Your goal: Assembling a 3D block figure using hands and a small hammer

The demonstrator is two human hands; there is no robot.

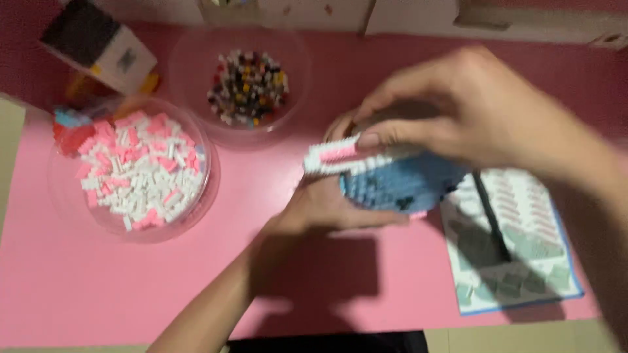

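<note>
Above the middle of the pink tabletop, both hands are holding a small model built of tiny bricks, mostly light blue with a white and pink strip along its upper left edge. The left hand is cupping the model from below, its fingers curled up around the near side. The right hand is coming over the top, its fingers narrowed into a pinch on the white and pink strip. The picture is blurred, so the exact fingertip contact is hard to make out. Judging by its build, the model looks light and stiff but fragile: the bricks are only pressed together, so layers could split under a squeeze, and the broad blue body seems a safer place to support it than the thin strip. To the left, a clear round bowl is holding loose pink and white bricks, and farther back a second clear bowl is holding dark and mixed-colour bricks. A printed instruction sheet is lying to the right, near the model, and a box is sitting at the far left.
</note>
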